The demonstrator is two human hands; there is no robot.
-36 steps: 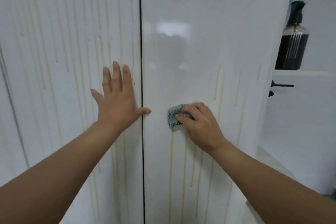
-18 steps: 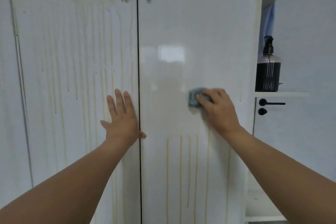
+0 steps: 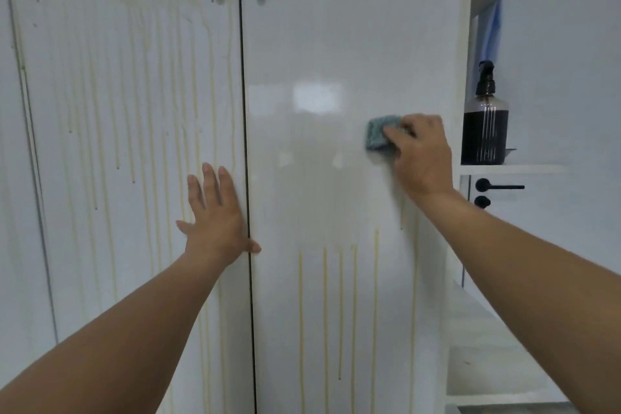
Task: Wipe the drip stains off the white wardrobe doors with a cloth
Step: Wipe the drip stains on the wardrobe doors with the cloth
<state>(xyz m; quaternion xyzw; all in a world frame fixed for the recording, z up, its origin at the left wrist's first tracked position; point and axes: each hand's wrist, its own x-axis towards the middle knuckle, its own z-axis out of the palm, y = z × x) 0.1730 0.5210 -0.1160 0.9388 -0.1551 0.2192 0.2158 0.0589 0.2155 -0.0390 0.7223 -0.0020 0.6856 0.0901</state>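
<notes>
Clearly the cloth (image 3: 379, 137) is soft and light: a small folded pad, right of centre in the frame, flat against the right door (image 3: 336, 44). The right hand (image 3: 420, 158) grips it under curled fingers (image 3: 398, 135) — pressing from behind seems the best hold. The left hand (image 3: 215, 215) lies open, fingers straight, on the left door (image 3: 117, 77) — drip stains (image 3: 324, 296) show lower down.

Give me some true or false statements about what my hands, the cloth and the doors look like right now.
The right hand holds the cloth against the right door. True.
The left hand grips a door handle. False: it lies flat on the left door, fingers straight.
The left door is free of stains. False: yellowish drip streaks run down it.
A dark pump bottle stands on a shelf to the right. True.
</notes>
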